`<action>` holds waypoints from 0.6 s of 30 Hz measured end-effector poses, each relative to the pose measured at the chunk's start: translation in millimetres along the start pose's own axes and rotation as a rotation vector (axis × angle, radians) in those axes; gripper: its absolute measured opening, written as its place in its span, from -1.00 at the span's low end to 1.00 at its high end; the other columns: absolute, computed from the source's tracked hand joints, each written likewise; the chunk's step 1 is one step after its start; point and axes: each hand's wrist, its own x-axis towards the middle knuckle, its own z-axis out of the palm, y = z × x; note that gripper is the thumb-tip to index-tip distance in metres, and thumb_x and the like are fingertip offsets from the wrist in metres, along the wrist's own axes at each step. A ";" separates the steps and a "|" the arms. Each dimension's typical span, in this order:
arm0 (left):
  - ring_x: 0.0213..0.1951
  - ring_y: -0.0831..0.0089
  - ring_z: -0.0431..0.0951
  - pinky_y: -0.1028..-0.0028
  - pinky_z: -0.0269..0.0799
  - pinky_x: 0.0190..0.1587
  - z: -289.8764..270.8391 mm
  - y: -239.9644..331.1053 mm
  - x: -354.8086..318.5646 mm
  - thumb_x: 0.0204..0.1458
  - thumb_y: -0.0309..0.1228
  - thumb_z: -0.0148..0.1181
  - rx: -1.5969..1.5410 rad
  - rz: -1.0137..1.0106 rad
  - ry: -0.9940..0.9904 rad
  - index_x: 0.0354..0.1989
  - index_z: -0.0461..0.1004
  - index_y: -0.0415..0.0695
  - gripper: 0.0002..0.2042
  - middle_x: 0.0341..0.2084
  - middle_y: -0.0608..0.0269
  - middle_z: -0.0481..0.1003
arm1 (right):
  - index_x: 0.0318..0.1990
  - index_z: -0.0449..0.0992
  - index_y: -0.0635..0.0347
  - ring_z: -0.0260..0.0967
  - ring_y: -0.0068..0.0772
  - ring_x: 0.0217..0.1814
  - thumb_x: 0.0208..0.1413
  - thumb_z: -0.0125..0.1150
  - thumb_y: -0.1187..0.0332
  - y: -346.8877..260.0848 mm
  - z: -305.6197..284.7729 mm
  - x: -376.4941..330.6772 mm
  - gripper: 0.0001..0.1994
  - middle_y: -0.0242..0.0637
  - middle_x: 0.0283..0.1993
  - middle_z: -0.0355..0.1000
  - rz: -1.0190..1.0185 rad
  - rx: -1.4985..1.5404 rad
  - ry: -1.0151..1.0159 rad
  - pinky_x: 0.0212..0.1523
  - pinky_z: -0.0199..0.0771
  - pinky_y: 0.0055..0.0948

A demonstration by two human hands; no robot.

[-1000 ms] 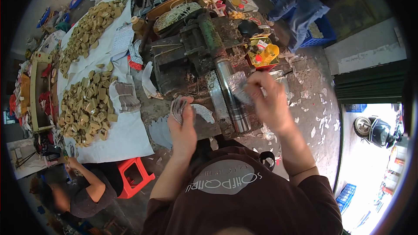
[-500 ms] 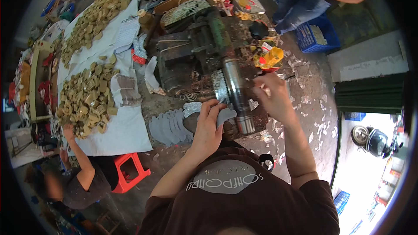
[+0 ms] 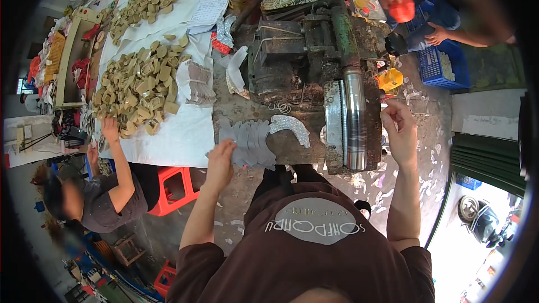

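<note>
A dark, worn machine (image 3: 281, 62) stands in front of me, with a shiny metal roller (image 3: 355, 118) along its right side. Left of the roller, several thin grey curved pieces (image 3: 247, 143) lie overlapping in a row. My left hand (image 3: 220, 163) is at the left end of this row, its fingers closed on the edge of a grey curved piece that they mostly hide. One silvery, glittery curved piece (image 3: 292, 127) lies between the row and the roller. Beyond the roller's right side, my right hand (image 3: 401, 137) is raised with curled fingers; anything inside them is hidden.
A white-covered table (image 3: 168, 151) at left bears heaps of tan pieces (image 3: 137, 84); a person (image 3: 106, 196) works beside a red stool (image 3: 174, 188). At upper right, another person's hand holds a red object (image 3: 402, 10) near a blue crate (image 3: 443, 67). Scraps litter the floor.
My left hand has moved from the roller leftward to the row of grey pieces. My right hand stays right of the roller. My view has shifted, and the person at upper right has leaned in.
</note>
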 end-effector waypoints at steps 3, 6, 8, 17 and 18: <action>0.01 -0.02 0.34 0.22 0.28 0.03 27.9 -10.4 -18.5 -0.26 -0.77 -0.04 -0.049 -0.018 -0.176 -0.10 0.39 -0.24 -0.56 -0.02 0.00 0.33 | -0.03 0.40 0.31 0.32 -0.58 -0.31 0.10 0.14 0.50 -3.3 2.4 0.8 -0.73 -0.35 -0.34 0.42 0.008 0.008 0.005 -0.20 0.35 -0.55; -0.02 -0.04 0.36 0.23 0.31 0.00 40.8 -14.7 -25.5 -0.20 -0.76 -0.05 -0.045 -0.156 -0.336 -0.11 0.41 -0.25 -0.60 -0.03 -0.04 0.33 | -0.02 0.39 0.31 0.32 -0.59 -0.30 0.11 0.14 0.48 -3.6 3.5 1.5 -0.73 -0.35 -0.33 0.42 0.005 0.026 0.008 -0.20 0.35 -0.55; -0.05 -0.05 0.38 0.22 0.32 -0.01 35.4 -14.4 -25.2 -0.15 -0.72 -0.04 -0.057 -0.215 -0.441 -0.11 0.42 -0.25 -0.64 -0.08 -0.07 0.35 | -0.04 0.40 0.32 0.33 -0.59 -0.30 0.11 0.14 0.48 -4.9 4.7 2.4 -0.74 -0.35 -0.33 0.42 0.000 0.050 0.010 -0.20 0.35 -0.55; 0.00 0.38 0.38 0.33 0.28 0.06 -63.1 101.7 60.1 0.20 -0.21 -0.07 -1.287 -0.033 -0.117 0.10 0.30 -0.22 -0.60 -0.08 0.10 0.40 | -0.23 0.46 0.27 0.35 -0.23 -0.25 -0.15 0.30 0.57 -88.0 40.0 -17.6 -0.74 -0.21 -0.32 0.39 -0.401 -0.011 -0.181 -0.23 0.37 -0.34; 0.02 0.41 0.35 0.34 0.26 0.08 -59.1 117.3 66.6 0.22 -0.15 -0.09 -1.445 0.096 -0.099 0.13 0.26 -0.23 -0.56 -0.06 0.13 0.39 | -0.23 0.47 0.22 0.28 -0.13 -0.08 -0.21 0.34 0.53 -95.1 52.7 -19.0 -0.69 -0.18 -0.15 0.36 -0.513 -0.073 -0.175 -0.11 0.31 -0.24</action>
